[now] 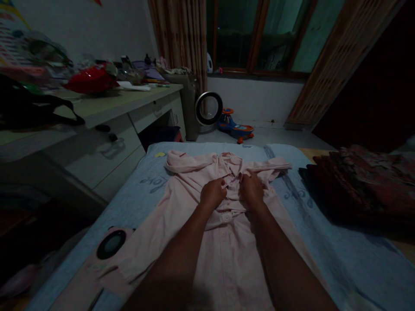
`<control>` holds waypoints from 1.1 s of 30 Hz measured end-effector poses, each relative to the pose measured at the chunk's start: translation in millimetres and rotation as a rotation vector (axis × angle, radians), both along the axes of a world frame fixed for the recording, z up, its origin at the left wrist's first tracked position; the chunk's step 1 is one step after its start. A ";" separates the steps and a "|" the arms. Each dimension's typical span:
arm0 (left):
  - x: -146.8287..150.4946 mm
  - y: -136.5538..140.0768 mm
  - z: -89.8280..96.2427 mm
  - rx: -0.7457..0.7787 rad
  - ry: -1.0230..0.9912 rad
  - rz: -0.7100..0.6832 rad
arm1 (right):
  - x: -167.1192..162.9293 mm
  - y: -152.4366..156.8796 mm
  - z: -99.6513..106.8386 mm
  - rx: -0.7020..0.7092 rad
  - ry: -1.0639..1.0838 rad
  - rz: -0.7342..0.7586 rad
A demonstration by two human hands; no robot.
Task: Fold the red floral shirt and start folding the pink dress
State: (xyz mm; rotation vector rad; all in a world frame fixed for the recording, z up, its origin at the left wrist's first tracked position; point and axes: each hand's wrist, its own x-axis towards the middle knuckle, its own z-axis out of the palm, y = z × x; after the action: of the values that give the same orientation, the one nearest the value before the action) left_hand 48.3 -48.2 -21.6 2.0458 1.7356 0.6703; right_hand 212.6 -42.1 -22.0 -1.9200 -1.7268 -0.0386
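Note:
A long pale-pink button-front shirt [223, 250] lies spread on the bed, its collar pointing away from me and its sleeves out to the sides. Just below the collar, my left hand [212, 194] is closed on the left front edge. My right hand [252, 190] pinches the cloth on the opposite side of the button line. Between the two hands the fabric is bunched, and buttons run down the middle toward me. My fingertips are partly lost in the folds and dim light.
A blue patterned bedsheet [152, 183] lies under the shirt. Folded dark clothes [366, 185] are stacked at the right. On the left stands a cluttered desk [129, 108]. Beyond the bed are a washing machine with its round door [209, 109] swung out and a ride-on toy [236, 126].

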 end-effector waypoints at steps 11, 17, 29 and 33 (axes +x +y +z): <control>-1.0 7.6 -1.5 -0.019 -0.240 0.139 | -12.9 0.6 10.2 0.183 0.056 0.421; -2.9 17.9 -10.5 -0.182 -0.788 0.163 | -15.3 0.8 -3.4 -0.077 -0.037 0.332; 2.0 14.1 -14.0 -0.198 -1.001 0.018 | -23.6 1.4 -4.0 -0.167 -0.151 0.374; 2.8 14.1 -14.1 -0.188 -1.008 0.032 | -21.6 5.8 -7.6 -0.119 -0.046 0.404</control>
State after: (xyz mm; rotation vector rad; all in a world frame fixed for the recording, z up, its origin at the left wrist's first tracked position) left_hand 51.1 -34.1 -35.8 1.1786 1.1491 1.2100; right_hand 191.1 -36.3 -29.6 -1.6236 -2.1587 0.1753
